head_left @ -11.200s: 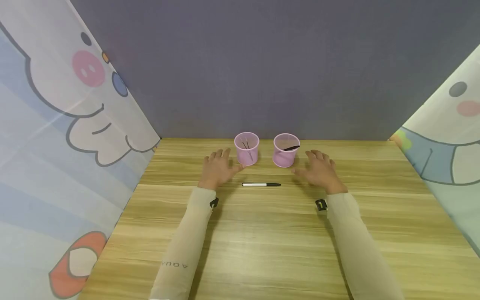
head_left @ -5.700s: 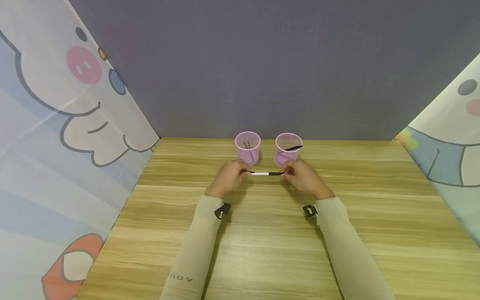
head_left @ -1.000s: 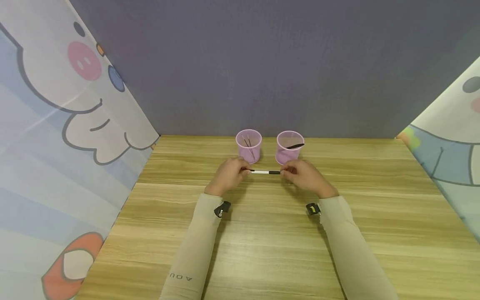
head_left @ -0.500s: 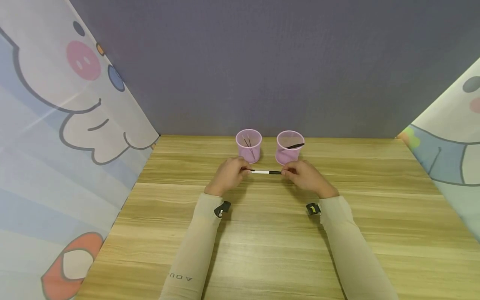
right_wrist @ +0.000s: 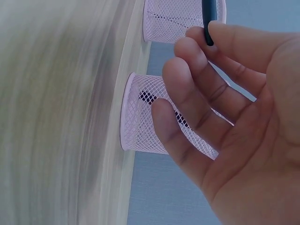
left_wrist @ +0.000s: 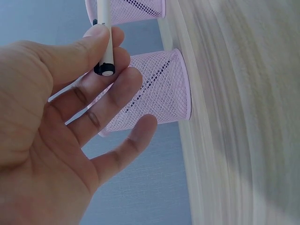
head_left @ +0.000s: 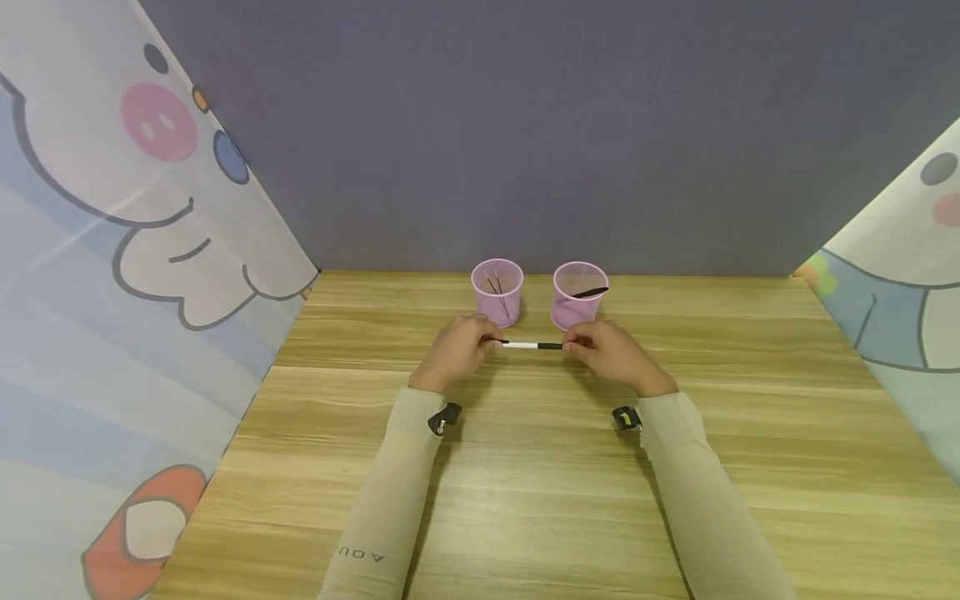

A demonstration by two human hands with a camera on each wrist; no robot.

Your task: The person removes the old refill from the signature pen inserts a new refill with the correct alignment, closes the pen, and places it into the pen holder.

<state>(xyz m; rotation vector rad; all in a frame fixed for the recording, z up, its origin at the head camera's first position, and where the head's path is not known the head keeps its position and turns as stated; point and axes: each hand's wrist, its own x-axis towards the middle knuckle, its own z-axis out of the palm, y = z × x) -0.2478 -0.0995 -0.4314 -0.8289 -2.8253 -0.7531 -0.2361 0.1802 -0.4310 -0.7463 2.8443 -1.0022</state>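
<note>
A white-and-black pen point(head_left: 522, 344) is held level between both hands, just in front of two pink mesh cups. My left hand point(head_left: 459, 350) pinches its white end between thumb and fingers; the left wrist view shows that pen end point(left_wrist: 107, 47) with its black cap, and the other fingers loosely bent. My right hand point(head_left: 611, 354) pinches the black end; in the right wrist view the dark pen tip point(right_wrist: 209, 23) sits between thumb and forefinger. The left cup point(head_left: 498, 304) holds thin dark sticks. The right cup point(head_left: 574, 308) holds a black item point(head_left: 591, 292) that leans over its rim.
The wood-grain table point(head_left: 540, 483) ends at a dark grey wall panel point(head_left: 555, 133) behind the cups. Cartoon-printed curtains point(head_left: 67, 333) flank the left and right sides. A black strap point(head_left: 445, 418) sits at each wrist.
Early on, the pen lay on the table between two spread hands. Later both hands lifted it by its ends. Over the last second, hands and pen have stayed practically still.
</note>
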